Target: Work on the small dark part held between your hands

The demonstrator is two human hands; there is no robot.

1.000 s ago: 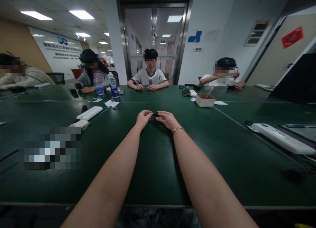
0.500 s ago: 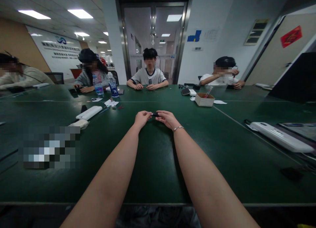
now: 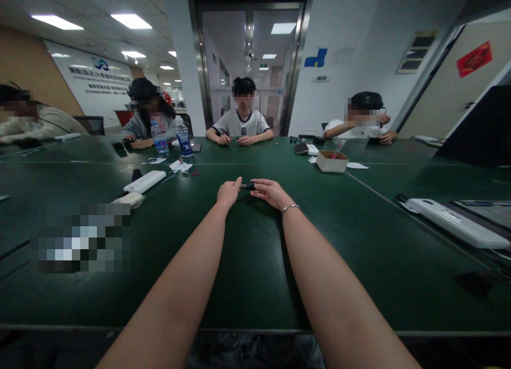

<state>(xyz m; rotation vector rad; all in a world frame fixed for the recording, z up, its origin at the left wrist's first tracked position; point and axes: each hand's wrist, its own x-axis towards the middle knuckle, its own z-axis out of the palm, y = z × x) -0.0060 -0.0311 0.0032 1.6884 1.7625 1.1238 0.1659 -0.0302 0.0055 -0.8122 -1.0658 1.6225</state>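
Note:
A short, slim black pen-like object (image 3: pixel 248 186) lies level between my hands, just above the green table; its exact kind is too small to make out. My left hand (image 3: pixel 228 193) is closed at the object's left end, thumb up, with its other fingers mostly hidden behind. From the right, my right hand (image 3: pixel 272 192) pinches the other end between thumb and fingers, and its lower fingers curl below. A silver bangle (image 3: pixel 290 207) circles the right wrist.
On the left of the green table (image 3: pixel 255 273) lie a white power strip (image 3: pixel 144 182) and a blurred-out item. Two bottles (image 3: pixel 183 137) and paper scraps stand farther back. A small box (image 3: pixel 332 162) and a long white strip (image 3: pixel 455 221) are rightward. Several people sit opposite.
My left hand has shifted slightly left and its thumb has lifted, so more of the dark object shows between the hands. My right hand has barely moved.

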